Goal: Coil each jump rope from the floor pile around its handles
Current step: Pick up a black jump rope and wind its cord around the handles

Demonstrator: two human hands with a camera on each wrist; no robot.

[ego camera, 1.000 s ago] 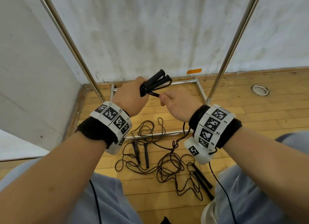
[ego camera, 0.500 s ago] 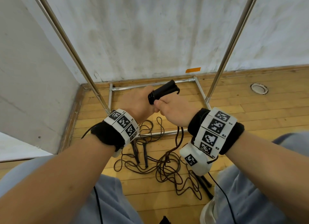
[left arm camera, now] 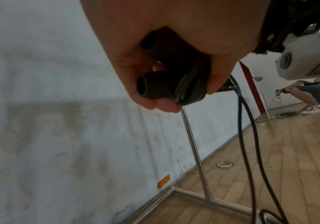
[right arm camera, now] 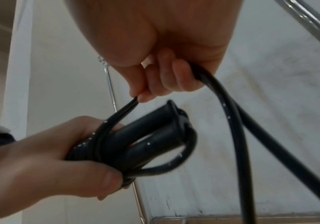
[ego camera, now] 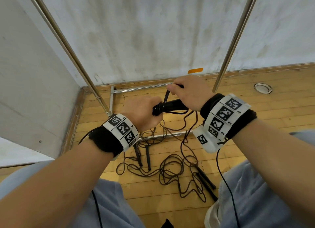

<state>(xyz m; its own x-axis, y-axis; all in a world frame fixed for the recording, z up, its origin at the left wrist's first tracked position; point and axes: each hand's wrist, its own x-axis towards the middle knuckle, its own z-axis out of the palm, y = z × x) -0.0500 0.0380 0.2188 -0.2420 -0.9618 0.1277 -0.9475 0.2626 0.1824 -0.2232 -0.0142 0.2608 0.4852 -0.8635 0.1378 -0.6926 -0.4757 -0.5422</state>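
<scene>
On the wooden floor (ego camera: 255, 118) nearest the person lies a loose pile (ego camera: 170, 173) of thin dark ropes with slim black handles. Above it, the left hand (ego camera: 141, 113) curls tight around two smooth black handles (ego camera: 172, 106) laid side by side, ringed by several turns of glossy round cord. Farther out, the right hand (ego camera: 189, 91) pinches that rope (right arm camera: 230, 106) between curled fingers (right arm camera: 174, 75), just above the handles.
</scene>
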